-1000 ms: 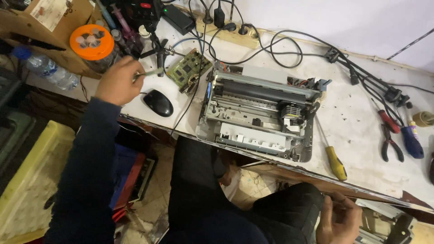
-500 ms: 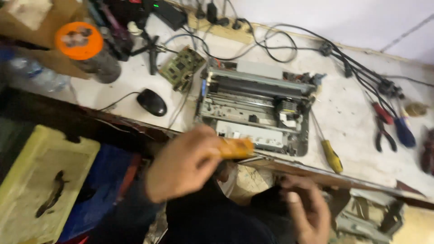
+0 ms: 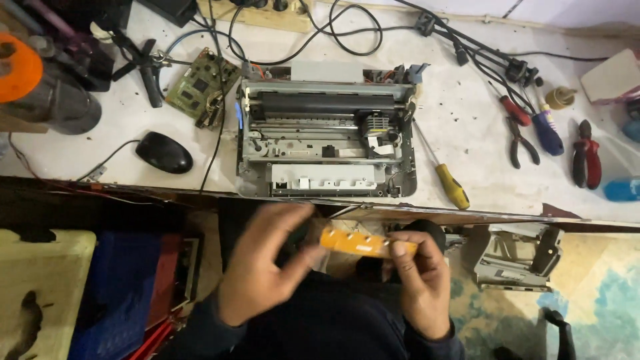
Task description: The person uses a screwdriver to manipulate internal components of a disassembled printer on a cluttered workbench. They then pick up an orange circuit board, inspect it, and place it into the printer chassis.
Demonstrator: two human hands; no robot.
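Orange strip (image 3: 357, 243) between hands (right-held)

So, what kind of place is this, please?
Most likely a small electronics repair bench. An opened printer with its cover off sits on the white worktable, a bare green circuit board lies beside it, and screwdrivers and pliers are spread to the right among loose cables.

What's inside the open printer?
The printer shows a black roller, metal rails, a carriage and a white panel. Anything beneath those parts is covered.
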